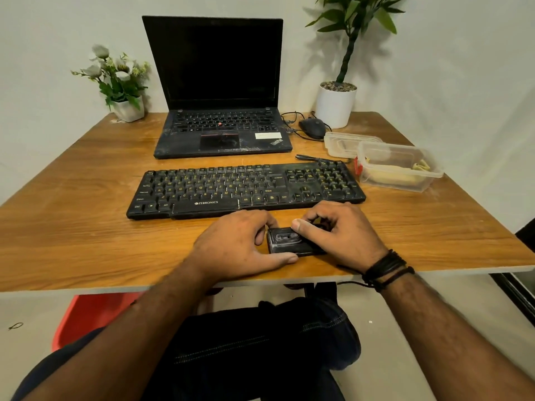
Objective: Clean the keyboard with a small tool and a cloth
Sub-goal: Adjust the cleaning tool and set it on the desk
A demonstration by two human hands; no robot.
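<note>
A black Zebronics keyboard (246,188) lies across the middle of the wooden table (72,227), dusty between its keys. Just in front of it, near the table's front edge, sits a small flat black case (286,241) with a moulded recess in its top. My left hand (240,244) grips the case's left end, thumb along its front side. My right hand (338,233) holds the right end, thumb pressed on top and fingers curled over the far side. No cloth shows in this view.
An open black laptop (220,111) stands behind the keyboard. A wired mouse (312,128) and a white plant pot (335,105) sit at the back right, a flower pot (127,108) at back left. Two clear plastic boxes (396,166) stand right of the keyboard.
</note>
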